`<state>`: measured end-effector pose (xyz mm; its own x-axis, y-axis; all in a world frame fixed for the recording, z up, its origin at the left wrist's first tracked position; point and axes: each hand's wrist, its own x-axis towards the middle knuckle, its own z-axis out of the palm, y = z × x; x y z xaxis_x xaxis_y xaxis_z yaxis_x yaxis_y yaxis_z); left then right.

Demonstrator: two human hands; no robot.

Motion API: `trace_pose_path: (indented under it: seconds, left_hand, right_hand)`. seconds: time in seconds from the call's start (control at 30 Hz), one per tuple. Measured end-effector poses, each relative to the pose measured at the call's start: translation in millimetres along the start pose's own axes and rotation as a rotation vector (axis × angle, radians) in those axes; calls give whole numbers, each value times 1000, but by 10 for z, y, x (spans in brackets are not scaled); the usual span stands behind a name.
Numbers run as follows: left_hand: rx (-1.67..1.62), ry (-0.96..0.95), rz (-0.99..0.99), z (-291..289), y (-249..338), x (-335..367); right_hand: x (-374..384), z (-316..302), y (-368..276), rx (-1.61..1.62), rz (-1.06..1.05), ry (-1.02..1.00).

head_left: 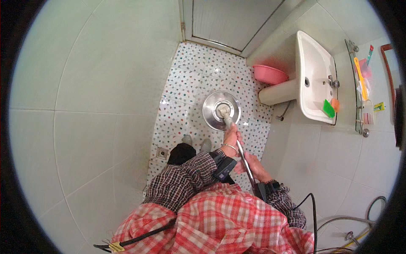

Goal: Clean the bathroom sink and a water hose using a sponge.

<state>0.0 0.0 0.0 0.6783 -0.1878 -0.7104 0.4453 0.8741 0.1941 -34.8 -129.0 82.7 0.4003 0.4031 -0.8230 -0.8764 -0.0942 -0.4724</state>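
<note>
Pale tiled walls (84, 148) run off into the dark rim at left and right. Between them lies one speckled floor (177, 114), its near part hidden by a red checked garment (220, 216). One grey door (228, 27) stands at the far end, its top cut off. At right is one white sink (311, 78). One metal pole (248, 169) slants across the middle, its near end lost beside the right sleeve. One pink basin (268, 75) sits partly hidden by the sink's pedestal. At the pole's far end, one round metal disc (215, 121) lies mid-floor. Of two hands, the left hand (231, 136), farther, has its fingers wrapped around the pole; the right hand (256, 166), nearer, is at the pole, but I cannot tell whether its partly hidden fingers grip. One square drain (162, 153) lies left.
</note>
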Motion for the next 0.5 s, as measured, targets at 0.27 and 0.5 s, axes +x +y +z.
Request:
trace_pose_path:
  seconds: [0.27, 0.5]
  left_hand:
    - [-13, -320, -329, 5, 322, -166]
    - [-147, -293, -566, -413, 1285, 100]
  right_hand:
    - [185, 169, -222, -273, -64, 328]
    - [208, 473, -36, -156, -40, 460]
